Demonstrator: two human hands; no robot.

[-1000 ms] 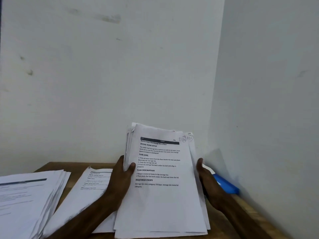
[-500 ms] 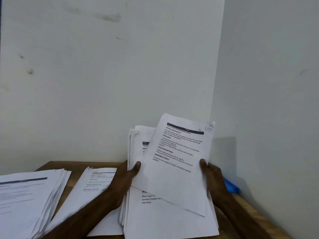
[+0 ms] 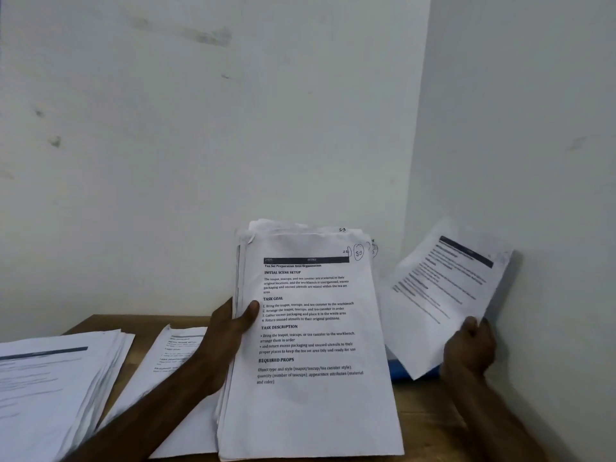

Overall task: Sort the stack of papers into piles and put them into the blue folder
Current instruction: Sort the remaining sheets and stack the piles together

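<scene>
1. At the table's (image 3: 430,425) left edge, my tallest sorted pile (image 3: 50,388) lies fanned and flat. It sits as it did a second ago, so nothing new has gone there.

2. Just to its right, nearer the back edge, the thinner second pile (image 3: 173,355) lies at a slant, its right side hidden under my left forearm. It is also unchanged.

3. My left hand (image 3: 230,331) grips the unsorted stack (image 3: 310,345) by its left edge, thumb pressed on the front page and fingers behind. The stack stands tilted up with its bottom edge resting near the table's front edge.

4. The change is on top. The sheet I was peeling away half a second ago is gone, and a page headed "Tea Set Preparation Area Organization" now faces me. So one more paper has left the stack, and many remain.

5. My right hand (image 3: 468,348) pinches that removed sheet (image 3: 443,295) by its lower corner. I have swung it out toward the right-hand wall (image 3: 533,128), where it hangs in the air, blurred and clear of the stack.

6. Below the sheet, at the table's right edge against the wall, a strip of the blue folder (image 3: 398,370) shows between the stack and my right wrist. Most of it is hidden, and I cannot tell whether it is open.

7. I judge that this sheet is heading for a pile on the folder's side. Sorting is only partway done and nothing visibly sits in the folder yet.
</scene>
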